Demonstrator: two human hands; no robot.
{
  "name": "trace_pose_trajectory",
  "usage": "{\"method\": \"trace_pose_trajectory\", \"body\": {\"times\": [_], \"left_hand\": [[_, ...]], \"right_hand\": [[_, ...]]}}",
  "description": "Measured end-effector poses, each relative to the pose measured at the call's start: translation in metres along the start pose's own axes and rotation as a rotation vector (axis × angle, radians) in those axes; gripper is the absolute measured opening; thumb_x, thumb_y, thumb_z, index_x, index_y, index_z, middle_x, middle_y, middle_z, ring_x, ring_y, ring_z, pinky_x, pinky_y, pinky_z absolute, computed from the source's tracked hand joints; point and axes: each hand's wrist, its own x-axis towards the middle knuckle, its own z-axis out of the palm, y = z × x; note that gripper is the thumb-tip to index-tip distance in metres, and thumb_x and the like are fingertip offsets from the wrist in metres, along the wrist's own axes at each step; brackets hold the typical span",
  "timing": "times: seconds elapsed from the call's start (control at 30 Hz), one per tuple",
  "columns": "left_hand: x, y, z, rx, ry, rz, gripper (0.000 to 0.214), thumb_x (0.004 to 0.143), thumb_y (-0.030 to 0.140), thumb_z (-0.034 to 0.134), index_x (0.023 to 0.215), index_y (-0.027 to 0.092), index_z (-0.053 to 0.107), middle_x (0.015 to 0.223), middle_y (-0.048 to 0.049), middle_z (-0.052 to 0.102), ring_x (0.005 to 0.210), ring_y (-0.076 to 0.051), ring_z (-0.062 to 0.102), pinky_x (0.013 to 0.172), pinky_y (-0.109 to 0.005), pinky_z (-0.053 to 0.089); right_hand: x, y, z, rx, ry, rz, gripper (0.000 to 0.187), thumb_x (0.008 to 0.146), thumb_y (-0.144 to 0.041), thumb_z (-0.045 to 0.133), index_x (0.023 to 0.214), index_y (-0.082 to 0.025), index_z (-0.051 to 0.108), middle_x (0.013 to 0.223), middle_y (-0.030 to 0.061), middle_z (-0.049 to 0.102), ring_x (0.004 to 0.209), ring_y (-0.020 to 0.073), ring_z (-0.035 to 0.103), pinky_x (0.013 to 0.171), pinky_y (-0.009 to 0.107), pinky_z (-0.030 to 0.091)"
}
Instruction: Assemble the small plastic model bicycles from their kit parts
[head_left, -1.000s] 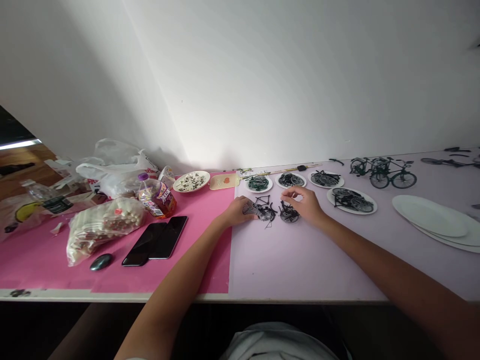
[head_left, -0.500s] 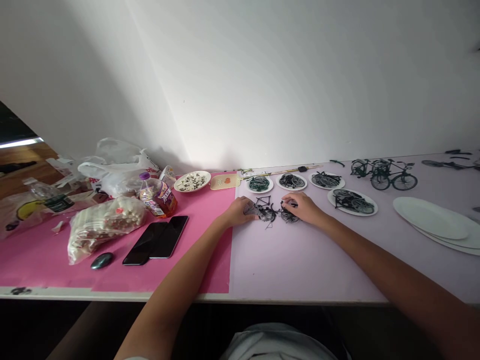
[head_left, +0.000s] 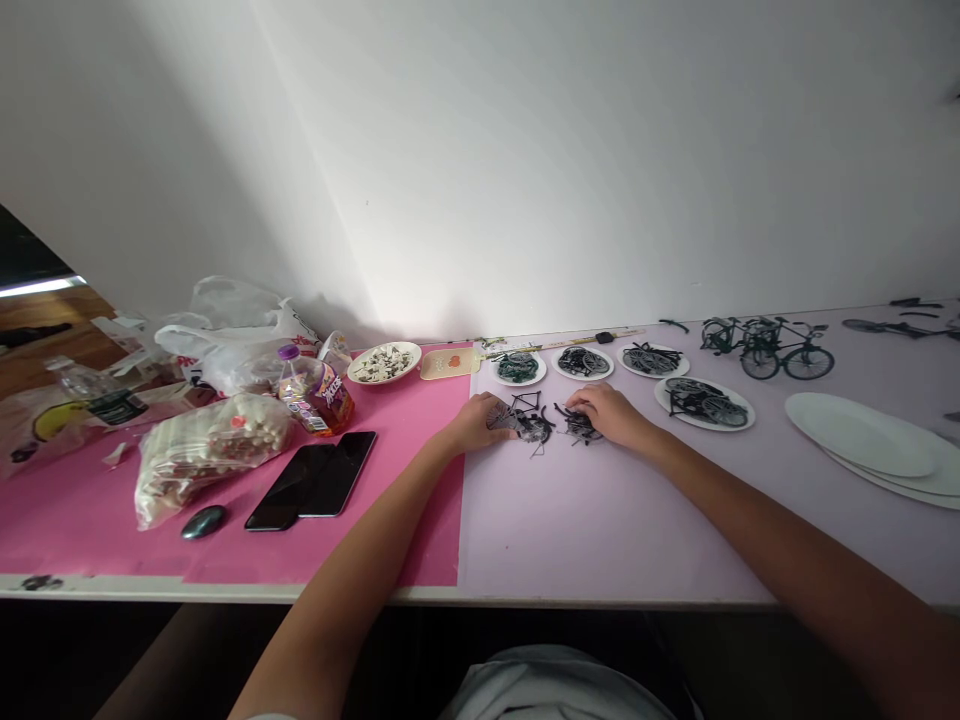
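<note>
Small bicycle wheel (head_left: 502,413) is held between the thumb and fingers of the left hand (head_left: 474,423), beside a little group of dark parts (head_left: 534,430) on the pale sheet (head_left: 585,525). The right hand (head_left: 604,412), with bent fingers, is at a second dark pile (head_left: 580,431); I cannot tell if it grips any piece. Beyond, 4 plates (head_left: 678,416) carry similar parts.

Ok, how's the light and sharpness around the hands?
Head view: the wall is brightest low centre, dimmer higher up; below the table, deep shadow; thin bike parts by the left hand and right hand run together, too fine to separate.
</note>
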Motion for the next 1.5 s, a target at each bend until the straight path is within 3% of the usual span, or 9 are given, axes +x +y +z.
{"method": "trace_pose_trajectory", "body": {"times": [0.13, 0.27, 0.47, 0.8, 1.03, 1.33, 1.5], "left_hand": [[0.000, 0.001, 0.000, -0.005, 0.000, 0.003, 0.060, 0.077, 0.068, 0.074, 0.113, 0.021, 0.067, 0.118, -0.0141, 0.068, 0.110, -0.034, 0.063, 0.095, -0.048, 0.055], [-0.001, 0.002, -0.001, -0.005, -0.008, -0.008, 0.059, 0.077, 0.068, 0.073, 0.113, 0.021, 0.067, 0.118, -0.0145, 0.067, 0.110, -0.035, 0.063, 0.094, -0.048, 0.055], [0.001, 0.001, -0.001, -0.003, -0.003, 0.004, 0.059, 0.076, 0.068, 0.074, 0.112, 0.021, 0.068, 0.116, -0.0140, 0.068, 0.111, -0.034, 0.063, 0.094, -0.047, 0.054], [0.000, 0.001, 0.000, -0.017, 0.002, 0.001, 0.058, 0.077, 0.067, 0.074, 0.111, 0.021, 0.067, 0.118, -0.0147, 0.067, 0.113, -0.035, 0.062, 0.096, -0.048, 0.054], [0.001, 0.000, 0.001, -0.007, 0.008, 0.011, 0.058, 0.076, 0.068, 0.074, 0.109, 0.021, 0.068, 0.115, -0.0138, 0.068, 0.110, -0.034, 0.063, 0.095, -0.047, 0.054], [0.002, -0.003, 0.002, 0.006, 0.014, 0.024, 0.057, 0.078, 0.067, 0.074, 0.110, 0.020, 0.068, 0.113, -0.0138, 0.067, 0.108, -0.033, 0.063, 0.094, -0.046, 0.054], [0.001, -0.003, 0.003, -0.001, 0.023, 0.027, 0.057, 0.077, 0.067, 0.075, 0.109, 0.020, 0.068, 0.113, -0.0136, 0.068, 0.107, -0.033, 0.064, 0.092, -0.045, 0.054]], "right_hand": [[0.001, -0.006, -0.007, 0.037, 0.026, 0.039, 0.027, 0.093, -0.015, 0.049, 0.099, -0.023, 0.074, 0.105, 0.0077, 0.076, 0.099, 0.0241, 0.069, 0.086, 0.036, 0.054], [0.003, -0.015, -0.011, 0.050, -0.033, -0.021, 0.025, 0.099, -0.032, 0.051, 0.092, -0.023, 0.074, 0.101, 0.0068, 0.077, 0.099, 0.0251, 0.068, 0.087, 0.036, 0.052], [0.000, -0.023, -0.005, -0.017, -0.009, -0.055, 0.041, 0.101, -0.048, 0.053, 0.076, -0.023, 0.074, 0.092, 0.0082, 0.078, 0.099, 0.0290, 0.068, 0.087, 0.039, 0.052], [0.000, -0.028, 0.006, -0.072, 0.007, -0.080, 0.037, 0.099, -0.036, 0.054, 0.071, -0.025, 0.075, 0.092, 0.0081, 0.078, 0.102, 0.0313, 0.065, 0.089, 0.044, 0.053], [-0.002, -0.032, 0.004, -0.075, 0.017, -0.091, 0.026, 0.097, -0.033, 0.057, 0.083, -0.027, 0.078, 0.099, 0.0074, 0.080, 0.103, 0.0310, 0.065, 0.088, 0.043, 0.051], [0.000, -0.036, -0.005, -0.119, -0.060, -0.066, 0.035, 0.099, -0.031, 0.054, 0.073, -0.023, 0.076, 0.097, 0.0078, 0.080, 0.108, 0.0310, 0.065, 0.091, 0.042, 0.047], [0.001, -0.034, -0.001, -0.102, -0.033, -0.083, 0.035, 0.099, -0.031, 0.054, 0.075, -0.022, 0.079, 0.097, 0.0093, 0.080, 0.105, 0.0303, 0.066, 0.092, 0.041, 0.050]]}}
